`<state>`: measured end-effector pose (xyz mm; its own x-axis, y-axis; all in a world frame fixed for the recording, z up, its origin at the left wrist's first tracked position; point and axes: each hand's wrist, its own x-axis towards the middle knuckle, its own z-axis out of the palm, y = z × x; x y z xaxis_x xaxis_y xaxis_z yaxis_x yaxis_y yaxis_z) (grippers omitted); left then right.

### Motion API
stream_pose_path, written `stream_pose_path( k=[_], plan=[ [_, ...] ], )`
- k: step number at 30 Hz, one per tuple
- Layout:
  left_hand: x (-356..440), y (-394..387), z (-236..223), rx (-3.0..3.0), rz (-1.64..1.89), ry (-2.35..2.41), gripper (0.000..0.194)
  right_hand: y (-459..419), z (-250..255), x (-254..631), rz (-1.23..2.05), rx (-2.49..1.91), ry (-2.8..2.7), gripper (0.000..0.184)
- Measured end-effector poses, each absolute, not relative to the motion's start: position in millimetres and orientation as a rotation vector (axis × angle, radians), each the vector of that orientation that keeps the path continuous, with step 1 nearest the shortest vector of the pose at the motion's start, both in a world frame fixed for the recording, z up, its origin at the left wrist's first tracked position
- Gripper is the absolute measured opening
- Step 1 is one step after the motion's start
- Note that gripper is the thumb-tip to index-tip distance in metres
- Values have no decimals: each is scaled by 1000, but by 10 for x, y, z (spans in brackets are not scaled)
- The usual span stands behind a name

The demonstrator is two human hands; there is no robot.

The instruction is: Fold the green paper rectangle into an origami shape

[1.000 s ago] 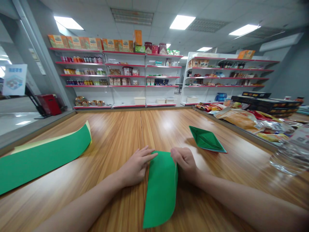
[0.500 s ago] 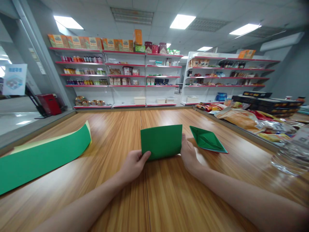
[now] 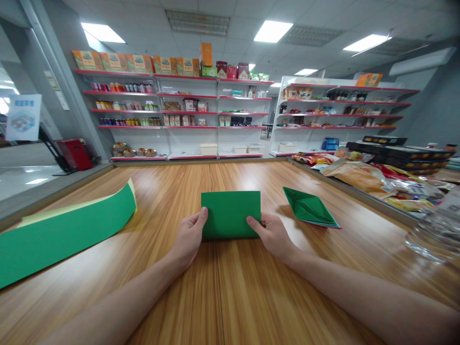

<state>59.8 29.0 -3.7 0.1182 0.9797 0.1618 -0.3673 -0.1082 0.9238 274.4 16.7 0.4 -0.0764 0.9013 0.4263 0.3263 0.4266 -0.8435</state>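
Observation:
A folded sheet of green paper (image 3: 230, 214) stands raised above the middle of the table, its long side level. My left hand (image 3: 189, 235) grips its left edge, thumb on the near face and fingers behind. On the right edge my right hand (image 3: 275, 234) holds it the same way, with the fingers mostly hidden behind the sheet. To the right lies a folded green paper piece (image 3: 309, 207) with pointed corners. At the far left rests a stack of long green paper strips (image 3: 68, 235), its end curling up over a pale yellow layer.
The wood-grain table (image 3: 172, 306) has a seam down its middle. Snack packets (image 3: 362, 177) and black boxes (image 3: 395, 155) sit beyond its right edge, near a clear plastic container (image 3: 431, 239). Stocked shelves (image 3: 187, 127) stand behind.
The green paper, lying lengthwise toward me a second ago, was lifted and turned sideways. Since then it has moved slightly left, and both thumbs now press on its near face.

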Motion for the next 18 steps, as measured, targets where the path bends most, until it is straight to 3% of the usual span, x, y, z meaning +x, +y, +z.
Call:
stream_pose_path(
  k=[5,10,18],
  plan=[
    [571,320,-16,1001,1334,820,48,167,17,2742,740,-1115,-1677,36],
    [556,307,-10,1067,1278,749,41,179,40,2737,951,-915,-1579,26],
    [566,255,-18,1159,1266,771,36,209,-11,2743,1109,-965,-1500,38]
  ],
)
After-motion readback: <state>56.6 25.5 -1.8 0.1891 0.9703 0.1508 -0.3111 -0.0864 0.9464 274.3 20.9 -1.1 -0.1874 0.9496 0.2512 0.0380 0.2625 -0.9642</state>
